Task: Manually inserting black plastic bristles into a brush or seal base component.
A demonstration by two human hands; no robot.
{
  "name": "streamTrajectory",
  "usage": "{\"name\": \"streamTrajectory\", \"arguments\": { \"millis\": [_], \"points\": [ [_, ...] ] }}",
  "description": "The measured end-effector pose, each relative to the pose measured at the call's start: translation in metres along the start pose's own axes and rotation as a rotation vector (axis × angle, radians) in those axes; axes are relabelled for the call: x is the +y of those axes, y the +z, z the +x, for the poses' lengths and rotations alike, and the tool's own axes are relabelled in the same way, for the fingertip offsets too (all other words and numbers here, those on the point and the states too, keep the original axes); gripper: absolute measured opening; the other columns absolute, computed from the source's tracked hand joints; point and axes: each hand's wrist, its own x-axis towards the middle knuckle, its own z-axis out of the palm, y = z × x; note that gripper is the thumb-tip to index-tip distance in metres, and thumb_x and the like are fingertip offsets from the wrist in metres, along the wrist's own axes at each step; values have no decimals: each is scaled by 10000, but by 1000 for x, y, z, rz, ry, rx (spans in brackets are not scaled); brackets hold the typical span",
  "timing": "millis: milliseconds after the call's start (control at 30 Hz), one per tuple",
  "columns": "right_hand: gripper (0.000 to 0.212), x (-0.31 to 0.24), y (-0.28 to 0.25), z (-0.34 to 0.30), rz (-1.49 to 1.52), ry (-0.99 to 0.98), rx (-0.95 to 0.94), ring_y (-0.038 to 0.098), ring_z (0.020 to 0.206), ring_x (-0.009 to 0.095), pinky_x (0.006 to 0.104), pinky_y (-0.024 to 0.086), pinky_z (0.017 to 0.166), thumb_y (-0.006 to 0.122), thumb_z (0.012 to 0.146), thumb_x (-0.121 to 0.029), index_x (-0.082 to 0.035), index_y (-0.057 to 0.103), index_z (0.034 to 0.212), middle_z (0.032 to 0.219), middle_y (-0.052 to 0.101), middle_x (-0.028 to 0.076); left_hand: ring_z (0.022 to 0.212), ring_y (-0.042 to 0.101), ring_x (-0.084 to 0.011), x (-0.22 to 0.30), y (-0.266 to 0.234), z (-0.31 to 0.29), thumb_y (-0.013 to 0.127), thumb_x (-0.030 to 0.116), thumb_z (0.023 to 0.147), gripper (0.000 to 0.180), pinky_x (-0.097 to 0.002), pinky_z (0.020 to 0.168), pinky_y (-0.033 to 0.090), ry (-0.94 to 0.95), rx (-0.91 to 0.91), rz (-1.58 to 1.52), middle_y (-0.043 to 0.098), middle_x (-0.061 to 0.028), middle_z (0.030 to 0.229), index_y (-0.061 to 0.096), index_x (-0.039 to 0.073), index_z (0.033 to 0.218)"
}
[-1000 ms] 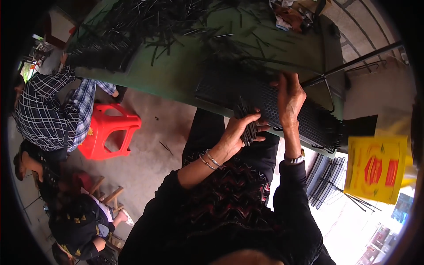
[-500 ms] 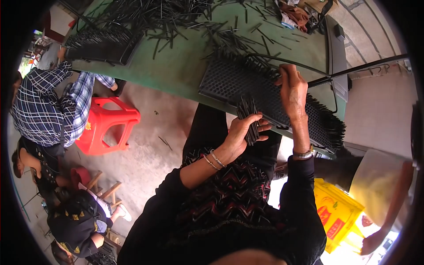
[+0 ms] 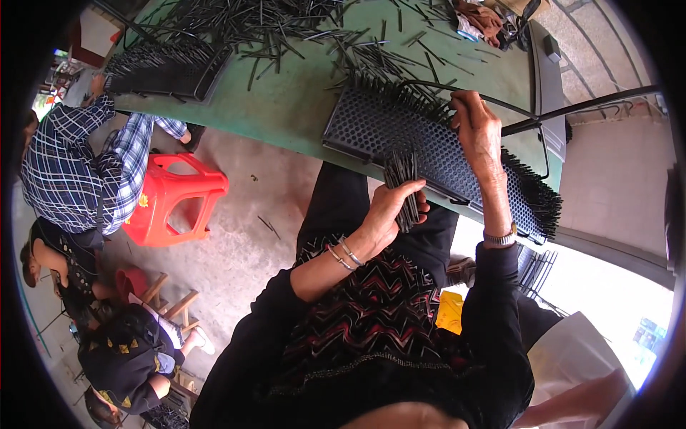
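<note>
My left hand [image 3: 386, 212] is closed round an upright bundle of thin black sticks [image 3: 404, 175], held just off the near edge of the table. A long black board full of round holes [image 3: 400, 129] lies aslant at that edge. Short black sticks [image 3: 532, 187] stand close together in the holes along its far side and right end. Over the board, my right hand [image 3: 479, 143] has thumb and fingers pinched together at the far row of sticks. Whatever lies between those fingertips is too small to make out.
On the green table [image 3: 286, 114] are a heap of loose black sticks [image 3: 250, 21] and a second holed board [image 3: 168, 79]. A black metal bar [image 3: 586, 107] crosses at right. A red stool [image 3: 186, 193] and seated people are at left; another person's arm [image 3: 582, 400] shows lower right.
My right hand has shifted slightly up along the far row, still pinched. My left hand keeps the bundle. The person at lower right has moved downward, and most of the yellow container there is gone from view.
</note>
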Motion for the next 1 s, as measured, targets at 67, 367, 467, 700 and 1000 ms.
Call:
{"name": "streamTrajectory", "arguments": {
  "millis": [67, 367, 467, 700, 1000],
  "points": [
    [101, 4, 3, 0, 46, -57, 19, 622, 595, 171, 300, 479, 574, 546, 924, -75, -22, 590, 997, 695, 607, 106, 652, 634, -165, -2, 3, 0, 687, 219, 835, 179, -315, 533, 543, -8, 34, 0, 609, -47, 707, 626, 52, 809],
    [210, 3, 9, -8, -270, -290, 52, 611, 779, 222, 337, 508, 664, 657, 855, -141, -142, 692, 1062, 879, 587, 50, 561, 605, -148, -7, -2, 2, 678, 189, 846, 192, -264, 473, 475, 45, 28, -42, 600, -59, 650, 605, 31, 765],
    [238, 4, 8, -7, -354, -322, 57, 583, 771, 214, 339, 489, 673, 659, 854, -165, -172, 692, 1089, 869, 564, 39, 553, 576, -132, -3, 0, 0, 683, 183, 841, 193, -262, 481, 467, 77, 13, -1, 581, -40, 641, 598, 39, 745],
    [279, 5, 10, -12, -559, -192, 75, 574, 793, 244, 341, 446, 686, 677, 840, -256, -163, 686, 1103, 899, 606, 47, 529, 583, -145, 4, 12, -3, 685, 166, 833, 192, -269, 493, 494, 84, 27, 33, 598, -53, 637, 612, 21, 731],
    [287, -16, -12, -49, 423, 313, -312, 589, 719, 131, 290, 491, 673, 613, 906, -196, 32, 630, 1080, 833, 658, 90, 537, 590, -142, 8, 11, -7, 684, 188, 834, 177, -258, 484, 466, 80, -15, 115, 615, -49, 651, 633, 27, 780]
  ]
}}
